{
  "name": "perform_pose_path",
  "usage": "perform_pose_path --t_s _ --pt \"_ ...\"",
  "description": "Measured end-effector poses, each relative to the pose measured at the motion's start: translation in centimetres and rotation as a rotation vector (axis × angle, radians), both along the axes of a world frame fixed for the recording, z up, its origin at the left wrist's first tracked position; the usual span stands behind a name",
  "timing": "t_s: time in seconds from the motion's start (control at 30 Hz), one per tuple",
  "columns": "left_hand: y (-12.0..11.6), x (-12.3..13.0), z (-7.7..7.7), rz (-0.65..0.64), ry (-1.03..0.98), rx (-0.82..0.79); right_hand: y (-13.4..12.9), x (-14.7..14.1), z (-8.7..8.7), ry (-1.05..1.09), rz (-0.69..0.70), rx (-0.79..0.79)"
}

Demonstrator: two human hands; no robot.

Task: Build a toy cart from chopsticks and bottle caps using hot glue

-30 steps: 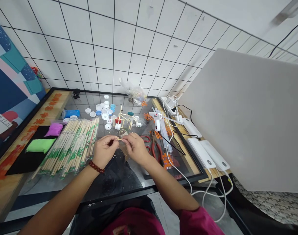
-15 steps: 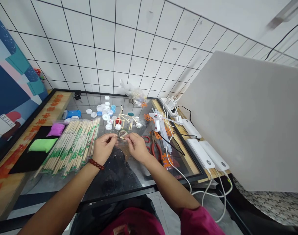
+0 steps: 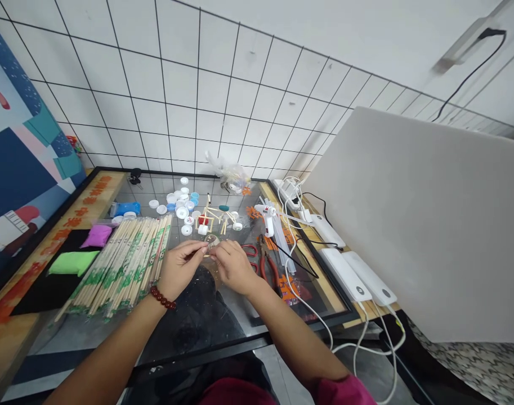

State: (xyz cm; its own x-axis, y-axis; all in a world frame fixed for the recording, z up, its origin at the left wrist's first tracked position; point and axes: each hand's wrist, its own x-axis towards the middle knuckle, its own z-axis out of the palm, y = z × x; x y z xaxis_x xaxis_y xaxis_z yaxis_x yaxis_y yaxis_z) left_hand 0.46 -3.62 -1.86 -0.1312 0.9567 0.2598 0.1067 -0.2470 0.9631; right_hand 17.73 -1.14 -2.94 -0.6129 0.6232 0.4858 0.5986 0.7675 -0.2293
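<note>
My left hand (image 3: 181,264), with a red bead bracelet (image 3: 162,298) on its wrist, is closed in a pinch over the glass tabletop. Facing it, my right hand (image 3: 232,266) pinches a short pale wooden stick (image 3: 206,256). The fingertips of both hands nearly meet, and what the left fingers hold is hidden. Just beyond them lies a roll of clear tape (image 3: 213,241). Behind that stands a small frame of wooden sticks (image 3: 210,220) with red, green and white parts. White and blue bottle caps (image 3: 181,212) are scattered to its left.
Wrapped chopsticks (image 3: 121,264) lie left, beside green (image 3: 73,262) and purple (image 3: 97,235) packets. To the right are red-handled pliers (image 3: 268,261), red-handled scissors (image 3: 250,251), a white glue gun (image 3: 268,219), glue sticks (image 3: 285,244) and white power strips (image 3: 345,274) with trailing cables.
My hands have drawn closer together, and the right fingers now cover more of the short stick. The view has tilted up slightly, so the table sits lower.
</note>
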Motion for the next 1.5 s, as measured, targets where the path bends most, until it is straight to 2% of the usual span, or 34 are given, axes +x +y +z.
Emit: perform_pose_path --t_s 0.17,0.33,0.4,0.53,0.63,0.73,0.83,0.93,1.0,1.07,1.13,1.2,1.33,1.4,1.5 --pt "0.1 -0.4 -0.1 -0.075 0.214 0.177 0.1 0.5 0.2 -0.110 0.041 0.071" --pt "-0.2 -1.1 1.0 -0.191 0.408 0.213 0.2 0.7 0.2 -0.128 0.160 0.043" --pt "-0.3 -1.3 1.4 -0.127 0.369 0.210 0.1 0.5 0.1 -0.128 0.168 0.039" --pt "0.4 -1.8 1.2 0.104 0.119 0.143 -0.1 0.1 0.1 -0.134 0.156 0.044" --pt "1.6 -2.9 0.2 0.248 -0.001 0.028 0.1 0.5 0.2 -0.038 0.015 0.028" --pt "2.5 -4.0 -0.5 0.335 0.066 -0.014 0.8 1.4 0.3 0.157 -0.157 0.015" --pt "2.6 -4.6 -0.5 0.367 0.185 0.011 1.6 2.2 0.3 0.325 -0.264 0.031" --pt "2.4 -4.6 -0.2 0.325 0.165 -0.003 2.0 2.6 0.5 0.446 -0.303 0.061" --pt "2.3 -4.5 -0.1 0.274 0.084 -0.046 2.0 2.7 0.6 0.508 -0.294 0.073" --pt "2.3 -4.5 0.2 0.202 0.012 -0.107 1.9 2.7 0.8 0.548 -0.280 0.076" --pt "2.4 -4.8 0.6 0.115 0.023 -0.183 1.9 2.8 1.0 0.569 -0.272 0.082" --pt "2.7 -5.3 1.2 0.085 0.179 -0.253 2.0 3.0 1.3 0.596 -0.267 0.091" --pt "3.6 -6.2 2.6 0.091 0.698 -0.286 1.8 3.4 1.6 0.605 -0.256 0.064" --pt "4.4 -6.3 2.8 0.036 0.895 -0.255 1.2 2.9 1.5 0.474 -0.200 -0.025" --pt "5.6 -5.9 2.6 0.033 1.105 -0.243 0.0 1.3 1.1 0.102 -0.074 -0.166"
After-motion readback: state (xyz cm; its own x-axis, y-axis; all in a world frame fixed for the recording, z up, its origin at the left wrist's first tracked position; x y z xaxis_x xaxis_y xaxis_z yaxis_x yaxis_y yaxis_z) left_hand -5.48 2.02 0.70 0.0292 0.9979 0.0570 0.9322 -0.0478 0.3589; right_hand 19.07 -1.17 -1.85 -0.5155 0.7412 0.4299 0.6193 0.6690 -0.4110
